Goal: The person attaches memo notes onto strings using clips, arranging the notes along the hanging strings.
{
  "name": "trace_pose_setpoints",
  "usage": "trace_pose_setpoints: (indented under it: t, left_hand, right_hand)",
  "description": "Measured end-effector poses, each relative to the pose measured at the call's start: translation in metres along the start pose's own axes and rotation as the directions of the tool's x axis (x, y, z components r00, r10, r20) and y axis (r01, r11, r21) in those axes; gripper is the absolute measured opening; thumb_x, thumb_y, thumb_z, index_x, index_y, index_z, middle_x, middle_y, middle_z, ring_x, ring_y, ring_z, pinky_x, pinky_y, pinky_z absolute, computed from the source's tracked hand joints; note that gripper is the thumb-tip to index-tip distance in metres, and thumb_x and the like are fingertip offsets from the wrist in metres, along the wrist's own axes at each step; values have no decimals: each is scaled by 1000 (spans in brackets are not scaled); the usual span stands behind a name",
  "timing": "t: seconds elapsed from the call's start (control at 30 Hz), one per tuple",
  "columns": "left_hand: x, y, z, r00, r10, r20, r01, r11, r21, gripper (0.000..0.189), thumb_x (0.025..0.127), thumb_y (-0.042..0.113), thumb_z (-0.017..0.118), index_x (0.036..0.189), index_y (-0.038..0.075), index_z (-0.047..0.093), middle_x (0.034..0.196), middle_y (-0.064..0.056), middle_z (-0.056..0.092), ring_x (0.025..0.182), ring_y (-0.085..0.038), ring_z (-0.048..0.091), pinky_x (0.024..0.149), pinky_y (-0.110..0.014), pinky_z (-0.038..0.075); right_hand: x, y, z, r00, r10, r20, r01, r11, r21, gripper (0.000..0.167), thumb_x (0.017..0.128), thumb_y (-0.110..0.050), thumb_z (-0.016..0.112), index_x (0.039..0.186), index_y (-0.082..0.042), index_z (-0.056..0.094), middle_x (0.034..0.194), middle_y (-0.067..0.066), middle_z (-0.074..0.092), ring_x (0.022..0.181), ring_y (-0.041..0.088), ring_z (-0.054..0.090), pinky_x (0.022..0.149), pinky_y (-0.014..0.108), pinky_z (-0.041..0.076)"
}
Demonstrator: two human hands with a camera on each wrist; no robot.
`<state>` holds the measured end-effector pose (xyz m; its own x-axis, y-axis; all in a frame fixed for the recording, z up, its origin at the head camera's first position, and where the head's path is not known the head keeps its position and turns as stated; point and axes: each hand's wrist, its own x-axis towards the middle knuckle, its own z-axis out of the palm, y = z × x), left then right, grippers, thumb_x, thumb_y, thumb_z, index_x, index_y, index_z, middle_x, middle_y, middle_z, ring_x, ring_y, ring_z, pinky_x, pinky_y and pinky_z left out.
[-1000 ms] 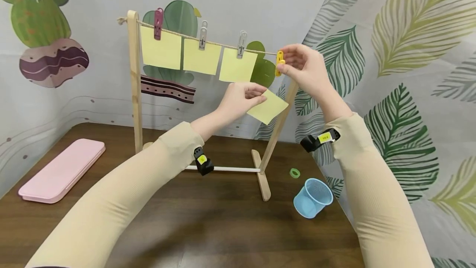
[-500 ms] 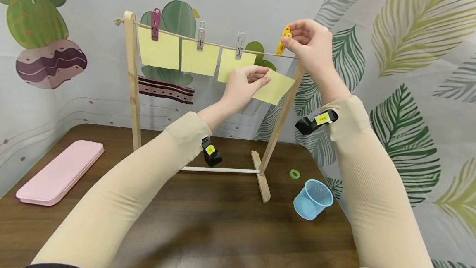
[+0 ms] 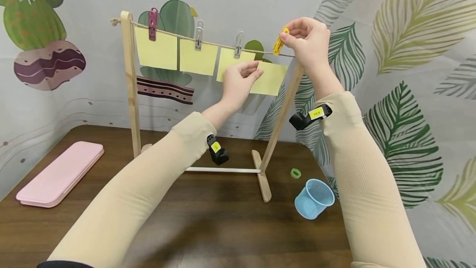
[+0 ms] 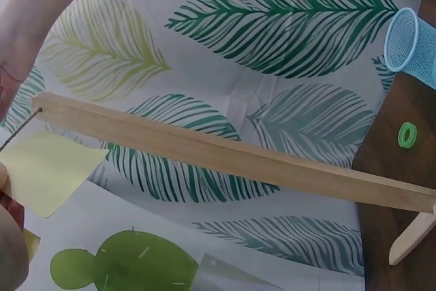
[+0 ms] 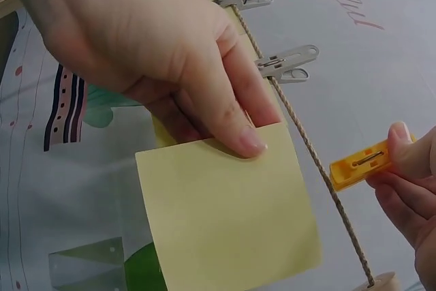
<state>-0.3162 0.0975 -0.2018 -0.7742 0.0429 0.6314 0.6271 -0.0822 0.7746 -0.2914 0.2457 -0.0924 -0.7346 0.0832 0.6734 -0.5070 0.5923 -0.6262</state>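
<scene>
My left hand (image 3: 238,85) pinches a yellow sticky note (image 3: 270,80) by its left edge, just below the rope (image 5: 300,125). Above the note, my right hand (image 3: 310,40) pinches a yellow clothespin (image 5: 361,164) between thumb and fingers, its tip right at the rope near the right post. Farther left, three more yellow notes hang from the rope: one under a dark pink clothespin (image 3: 152,24), the others under a grey clothespin (image 3: 198,35) and a second grey clothespin (image 3: 238,44). My left hand overlaps the lower part of the third hanging note.
The rope runs between two wooden posts; the right post (image 3: 283,113) stands on a wooden foot, with a white bar (image 3: 223,170) low between them. A blue mesh cup (image 3: 314,199) and a green ring (image 3: 295,173) lie at right. A pink case (image 3: 61,173) lies at left.
My left hand has raised the note and levelled it just under the rope. My right hand has moved up with the clothespin, then slightly left, bringing its tip to the rope.
</scene>
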Motion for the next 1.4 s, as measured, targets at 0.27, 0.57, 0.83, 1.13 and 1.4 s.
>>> trace_pose_setpoints:
  t: [0.27, 0.57, 0.83, 1.13, 1.4]
  left_hand:
    - [2, -4, 0, 999, -7, -40, 8, 1000, 12, 27, 90, 10, 70, 115, -2, 70, 112, -17, 72, 103, -23, 70, 87, -23, 54]
    - [5, -8, -1, 997, -31, -66, 32, 999, 10, 30, 91, 9, 69, 117, -4, 68, 112, -20, 71, 106, -25, 69, 89, -25, 54]
    - [7, -8, 0, 997, -12, -75, 16, 999, 46, 30, 90, 11, 69, 116, -4, 68, 110, -19, 72, 106, -24, 69, 89, -24, 53]
    - [8, -4, -2, 997, -11, -74, 14, 999, 38, 30, 90, 11, 69, 116, -4, 68, 111, -19, 72, 105, -24, 69, 89, -24, 53]
    - [8, -5, -1, 999, -8, -51, 10, 1000, 23, 30, 90, 12, 70, 115, -5, 68, 113, -18, 71, 105, -24, 69, 89, -23, 53]
  right_hand:
    - [3, 2, 1, 998, 55, 37, -55, 998, 16, 9, 86, -11, 74, 81, -15, 68, 69, -17, 64, 70, 2, 60, 69, 19, 44]
    - [4, 2, 1, 993, 82, 83, -81, 997, -13, 11, 86, -11, 75, 80, -16, 68, 67, -17, 64, 69, 2, 59, 68, 18, 44]
    - [2, 2, 1, 984, 103, 148, -91, 992, -87, 7, 88, -15, 74, 92, -11, 69, 70, -17, 64, 72, 2, 60, 70, 16, 48]
    - [2, 1, 1, 969, 119, 216, -73, 975, -209, 28, 89, -22, 72, 112, -5, 69, 88, -8, 69, 84, 4, 63, 80, 20, 50]
    - [0, 1, -1, 961, 113, 254, -48, 967, -249, 35, 91, -23, 70, 120, -3, 67, 99, 0, 70, 90, 6, 65, 86, 23, 53]
